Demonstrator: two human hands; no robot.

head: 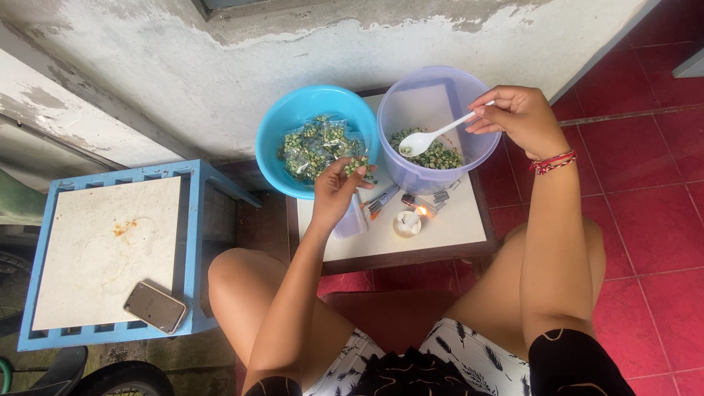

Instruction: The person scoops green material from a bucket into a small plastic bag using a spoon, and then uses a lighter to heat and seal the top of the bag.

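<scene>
My left hand (334, 192) holds a small clear packet of green peas (357, 166) by the rim of the blue bowl (293, 110), which is filled with several sealed pea packets (317, 145). My right hand (519, 116) grips a white plastic spoon (431, 138) whose bowl dips into the translucent purple container (418, 99) above loose green peas (440, 155). Both bowls stand on a small white-topped table (455, 224) between my knees.
A lit small candle (408, 223) and some small tools (381, 199) lie on the table in front of the bowls. A blue stool with a white top (103, 249) stands at left, a phone (154, 307) on its near corner. Red tiled floor (645, 220) lies to the right.
</scene>
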